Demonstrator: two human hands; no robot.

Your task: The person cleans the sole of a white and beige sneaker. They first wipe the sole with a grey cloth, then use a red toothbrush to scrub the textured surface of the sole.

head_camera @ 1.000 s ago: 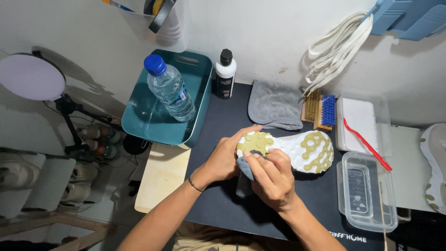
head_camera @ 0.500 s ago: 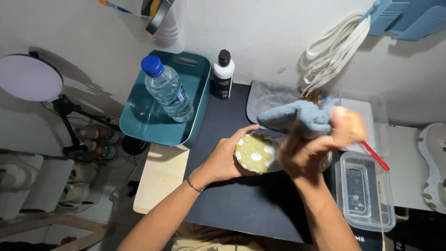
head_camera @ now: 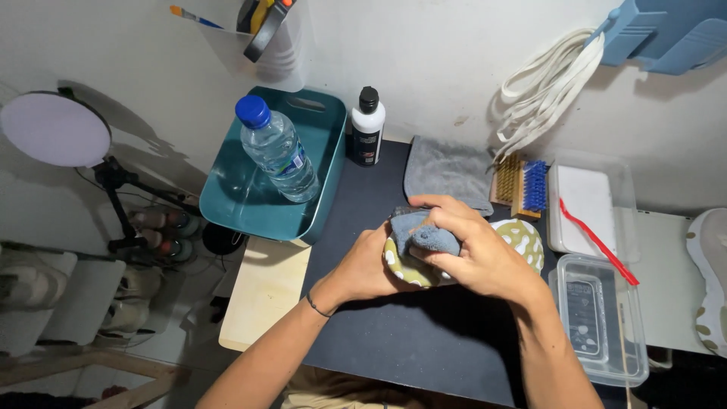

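My left hand [head_camera: 362,266] grips the heel end of a white shoe with yellow-green spotted sole [head_camera: 522,241], held sole-up above the dark mat [head_camera: 409,341]. My right hand [head_camera: 485,254] presses a bunched grey-blue cloth [head_camera: 421,235] against the shoe's heel, fingers closed around the cloth. Most of the shoe is hidden under both hands; only its toe end shows to the right.
A teal tub [head_camera: 250,201] holding a water bottle [head_camera: 277,151] sits at the back left. A black-and-white bottle [head_camera: 368,127], folded grey towel [head_camera: 447,170], two brushes [head_camera: 522,184], clear plastic boxes [head_camera: 598,322] and white laces [head_camera: 541,91] surround the mat. Another shoe [head_camera: 708,280] lies far right.
My right hand lifted the grey-blue cloth up and to the right half a second ago, then brought it back down onto the shoe's heel. The left hand kept hold of the shoe.
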